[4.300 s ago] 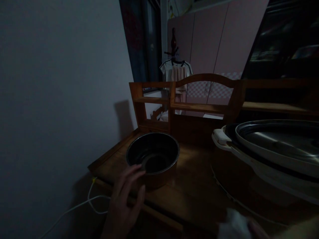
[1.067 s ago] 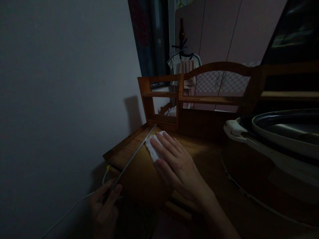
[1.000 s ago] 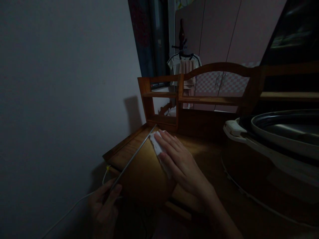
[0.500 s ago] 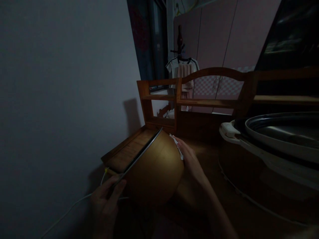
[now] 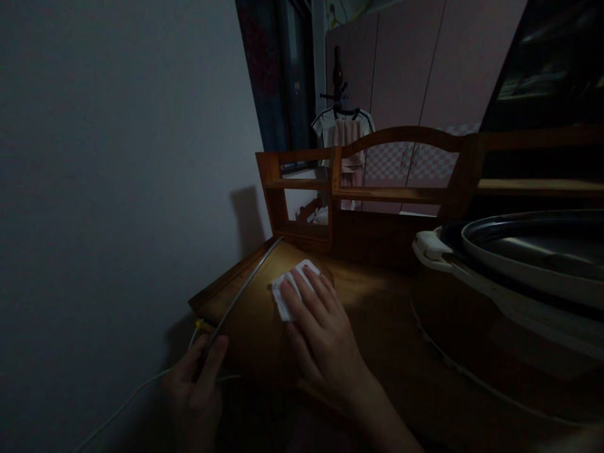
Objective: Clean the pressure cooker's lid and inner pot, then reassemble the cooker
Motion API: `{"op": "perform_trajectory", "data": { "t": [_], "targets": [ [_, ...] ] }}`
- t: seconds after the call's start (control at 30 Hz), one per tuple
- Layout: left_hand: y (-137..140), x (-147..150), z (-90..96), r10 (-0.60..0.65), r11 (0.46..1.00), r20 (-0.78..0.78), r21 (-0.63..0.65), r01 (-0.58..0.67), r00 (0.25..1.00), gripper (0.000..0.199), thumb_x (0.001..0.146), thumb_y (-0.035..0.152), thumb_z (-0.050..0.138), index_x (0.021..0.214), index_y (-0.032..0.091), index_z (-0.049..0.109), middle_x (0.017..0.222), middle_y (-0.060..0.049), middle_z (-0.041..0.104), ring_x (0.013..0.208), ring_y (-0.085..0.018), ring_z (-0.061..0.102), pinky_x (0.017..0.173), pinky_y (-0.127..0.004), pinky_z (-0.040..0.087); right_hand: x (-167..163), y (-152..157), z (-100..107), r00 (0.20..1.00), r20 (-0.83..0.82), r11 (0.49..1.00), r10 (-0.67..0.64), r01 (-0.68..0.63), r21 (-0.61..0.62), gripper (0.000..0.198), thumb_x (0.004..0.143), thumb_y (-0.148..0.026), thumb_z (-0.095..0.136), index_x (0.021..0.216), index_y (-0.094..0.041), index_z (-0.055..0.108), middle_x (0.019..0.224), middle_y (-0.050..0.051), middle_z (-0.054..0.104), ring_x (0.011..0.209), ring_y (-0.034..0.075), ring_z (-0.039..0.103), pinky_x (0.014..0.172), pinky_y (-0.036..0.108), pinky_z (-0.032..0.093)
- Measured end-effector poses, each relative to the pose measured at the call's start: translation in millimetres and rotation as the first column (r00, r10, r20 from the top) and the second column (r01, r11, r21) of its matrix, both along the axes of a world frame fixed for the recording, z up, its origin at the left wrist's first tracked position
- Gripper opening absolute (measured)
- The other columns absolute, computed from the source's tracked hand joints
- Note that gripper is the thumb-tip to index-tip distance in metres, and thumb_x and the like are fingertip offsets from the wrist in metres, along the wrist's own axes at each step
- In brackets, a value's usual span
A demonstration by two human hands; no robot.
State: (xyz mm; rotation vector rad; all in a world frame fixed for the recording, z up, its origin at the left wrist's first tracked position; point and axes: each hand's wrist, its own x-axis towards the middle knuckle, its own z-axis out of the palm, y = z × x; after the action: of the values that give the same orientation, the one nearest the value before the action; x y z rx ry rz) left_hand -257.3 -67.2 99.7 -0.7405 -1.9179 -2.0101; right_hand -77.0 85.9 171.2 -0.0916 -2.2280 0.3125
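A golden-brown round pot (image 5: 250,336), which looks like a rice cooker's inner pot, is held tilted on its side above the wooden surface. Its thin metal rim faces left and its outer wall faces me. My left hand (image 5: 194,387) pinches the rim at its lower left between thumb and fingers. Against the outer wall, my right hand (image 5: 330,343) presses a folded white tissue (image 5: 282,307) under its fingertips. The inside of the pot is turned away from view.
To the right stands a large round appliance (image 5: 476,333) with a white handle (image 5: 431,245) and a wide metal vessel on top. Behind is a wooden shelf rail (image 5: 391,194). A white wall (image 5: 117,157) closes off the left, where a white cable (image 5: 134,395) runs. The room is dim.
My right hand has moved left with the tissue, from the pot's far right side onto the middle of its outer wall. The pot has tipped slightly left, with my left hand still on the rim.
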Motion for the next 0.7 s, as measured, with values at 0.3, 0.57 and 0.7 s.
{"op": "perform_trajectory", "data": {
  "t": [0.3,0.57,0.7],
  "targets": [
    [18,28,27.2,-0.064,0.996,-0.009,-0.068,0.063,0.998,0.029,0.077,0.043,0.078,0.079,0.015,0.072,0.072,-0.002,0.070,0.067,-0.017,0.064,0.059,-0.023,0.051,5,9,-13,0.991,-0.122,0.997,-0.053,0.046,-0.057,0.055,0.104,-0.016,0.036,0.159,-0.024,0.031,0.163,0.002,0.032,0.153,0.025,0.021,0.126,0.055,0.025],
    [26,41,36.3,-0.177,0.971,-0.315,-0.212,0.113,0.932,0.017,0.077,0.037,0.078,0.072,0.021,0.076,0.084,-0.004,0.078,0.077,-0.021,0.073,0.076,-0.029,0.058,14,31,3,0.970,-0.235,0.848,-0.058,-0.076,-0.524,0.041,0.108,-0.036,0.042,0.148,-0.032,0.051,0.155,-0.002,0.046,0.146,0.022,0.038,0.125,0.050,0.028],
    [24,39,36.9,-0.221,0.962,-0.409,-0.241,0.129,0.885,0.014,0.078,0.033,0.077,0.069,0.022,0.075,0.082,-0.004,0.078,0.075,-0.021,0.074,0.075,-0.031,0.059,12,52,2,0.968,-0.241,0.682,-0.064,-0.134,-0.719,0.043,0.105,-0.049,0.044,0.141,-0.030,0.059,0.149,0.000,0.053,0.142,0.024,0.045,0.123,0.050,0.029]
  ]
}}
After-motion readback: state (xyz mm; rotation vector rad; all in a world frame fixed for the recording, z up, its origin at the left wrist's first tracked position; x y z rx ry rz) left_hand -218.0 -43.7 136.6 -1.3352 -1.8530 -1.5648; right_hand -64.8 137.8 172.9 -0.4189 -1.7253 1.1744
